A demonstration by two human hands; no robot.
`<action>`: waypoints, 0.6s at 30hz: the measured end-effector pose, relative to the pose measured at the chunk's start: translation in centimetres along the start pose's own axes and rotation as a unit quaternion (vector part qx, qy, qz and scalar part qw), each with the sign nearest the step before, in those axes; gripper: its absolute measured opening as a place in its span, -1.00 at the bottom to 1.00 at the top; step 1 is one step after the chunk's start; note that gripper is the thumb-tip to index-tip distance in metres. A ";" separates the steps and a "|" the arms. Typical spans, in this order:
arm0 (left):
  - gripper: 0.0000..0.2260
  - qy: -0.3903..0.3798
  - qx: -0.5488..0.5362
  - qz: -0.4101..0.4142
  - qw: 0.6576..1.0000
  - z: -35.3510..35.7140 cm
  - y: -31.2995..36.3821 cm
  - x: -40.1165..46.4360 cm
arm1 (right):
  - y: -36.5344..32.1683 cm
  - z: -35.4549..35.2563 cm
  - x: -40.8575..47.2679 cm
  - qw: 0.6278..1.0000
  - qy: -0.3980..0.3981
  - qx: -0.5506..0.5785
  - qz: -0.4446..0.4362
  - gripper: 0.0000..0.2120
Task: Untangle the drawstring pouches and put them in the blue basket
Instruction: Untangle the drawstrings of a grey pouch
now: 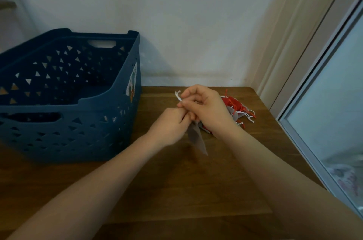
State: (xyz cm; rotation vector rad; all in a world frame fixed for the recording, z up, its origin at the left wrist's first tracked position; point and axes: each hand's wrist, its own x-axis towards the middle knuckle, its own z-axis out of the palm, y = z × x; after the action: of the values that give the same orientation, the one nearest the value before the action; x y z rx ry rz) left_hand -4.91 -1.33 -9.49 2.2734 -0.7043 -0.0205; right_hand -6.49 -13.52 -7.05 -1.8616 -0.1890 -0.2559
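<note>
wooden table [196,190] | white wall [176,14] | both grips pinch grey pouch [197,139] drawstring

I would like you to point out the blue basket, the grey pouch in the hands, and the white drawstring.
blue basket [125,67]: head view, on its right side wall.
grey pouch [197,139]: head view, on the hanging cloth below the hands.
white drawstring [178,96]: head view, near its knotted end.
</note>
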 end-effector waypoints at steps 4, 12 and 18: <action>-0.75 0.000 -0.056 -0.041 0.998 0.2 -0.6 0.0 | 0.5 -0.4 -0.5 0.992 -0.002 -0.129 -0.013 -0.80; -0.75 0.019 -0.121 -0.087 0.989 -0.5 -0.1 -0.2 | 2.0 -0.6 -1.1 0.972 -0.016 -0.232 -0.044 -0.82; -0.70 0.055 -0.216 -0.155 0.962 -0.9 -0.1 -0.2 | 2.4 -1.0 -1.4 0.988 0.016 -0.152 -0.030 -0.90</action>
State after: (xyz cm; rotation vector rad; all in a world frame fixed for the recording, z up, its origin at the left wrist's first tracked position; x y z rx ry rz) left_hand -4.78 -0.57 -8.92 1.9214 -0.2470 -0.1786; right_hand -7.32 -15.23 -9.39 -2.1551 -0.1931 -0.3721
